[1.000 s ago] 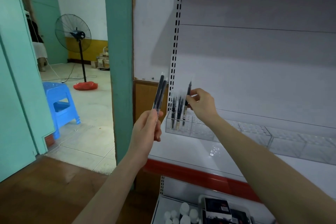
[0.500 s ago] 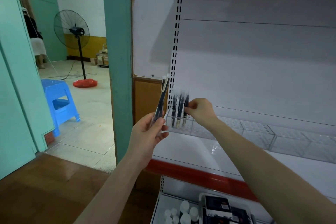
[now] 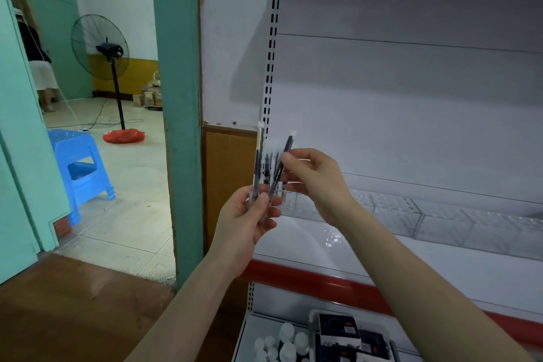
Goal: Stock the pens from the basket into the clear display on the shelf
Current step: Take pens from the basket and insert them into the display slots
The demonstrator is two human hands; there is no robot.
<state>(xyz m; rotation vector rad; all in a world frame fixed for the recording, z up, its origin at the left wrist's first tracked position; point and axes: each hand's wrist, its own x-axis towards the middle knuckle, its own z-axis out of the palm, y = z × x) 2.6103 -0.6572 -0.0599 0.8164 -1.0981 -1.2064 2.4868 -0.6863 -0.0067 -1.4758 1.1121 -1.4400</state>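
White shelving fills the right of my view, its back panel bare and its white shelf (image 3: 440, 267) edged in front by a red strip. Along the back edge of that shelf runs the clear display (image 3: 417, 220), a row of see-through compartments; at its left end I make out a few dark pens (image 3: 266, 169) standing upright, mostly hidden behind my hands.

My left hand (image 3: 245, 226) is raised in front of the shelf's left corner, fingers curled and thumb pressed across a small bundle of pens (image 3: 256, 173), wrapped in clear sleeves and held near upright. My right hand (image 3: 316, 178) is just beside it, thumb and forefinger pinched on a single black pen (image 3: 281, 166), which leans slightly with its top tilted right. Its lower end reaches down to my left fingers; whether those still clamp it too I cannot tell.

Below the shelf, at the bottom edge of the view, sits a white basket (image 3: 245, 332) with white bottles and dark boxes in it.

Further out to the left, a teal door frame (image 3: 176, 97) opens onto a tiled room with a blue stool (image 3: 79, 167) and a standing fan (image 3: 101, 51) on a red base.
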